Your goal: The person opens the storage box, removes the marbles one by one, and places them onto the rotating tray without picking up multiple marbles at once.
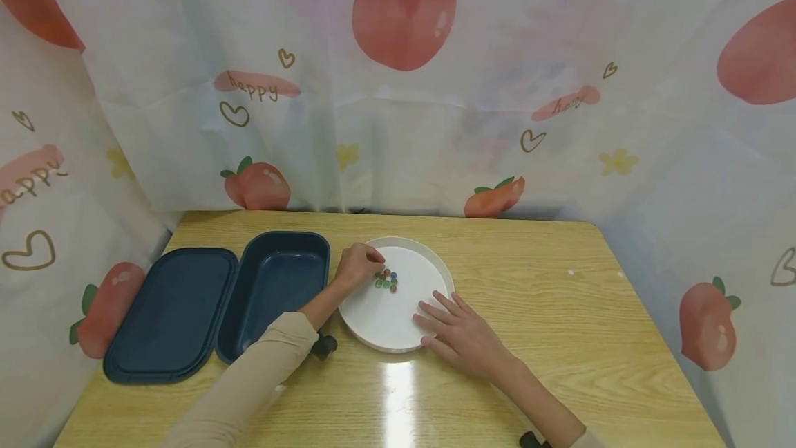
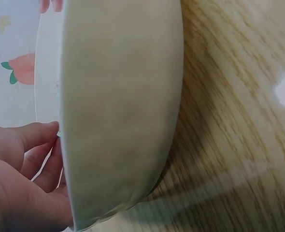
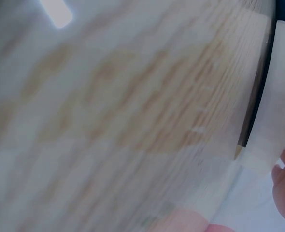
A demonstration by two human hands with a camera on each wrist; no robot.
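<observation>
A round white tray (image 1: 379,327) with a raised rim stands on the table. Several small coloured glass marbles (image 1: 386,284) lie grouped on its floor, left of the middle. My left hand (image 1: 357,266) reaches over the tray's left rim, thumb and fingertips pinched together at the back of the group. In the left wrist view a tiny glassy bit of a marble (image 2: 59,135) shows at those fingertips, mostly hidden by the tray wall. My right hand (image 1: 463,337) lies spread over the tray's right front rim, its straight fingers reaching over the tray.
A deep dark blue box (image 1: 273,296) stands left of the tray, under my left forearm. Beside it, farther left, lies a matching dark blue lid (image 1: 174,310). A fruit-patterned curtain (image 1: 404,123) hangs behind the wooden table (image 1: 547,296) and at its sides.
</observation>
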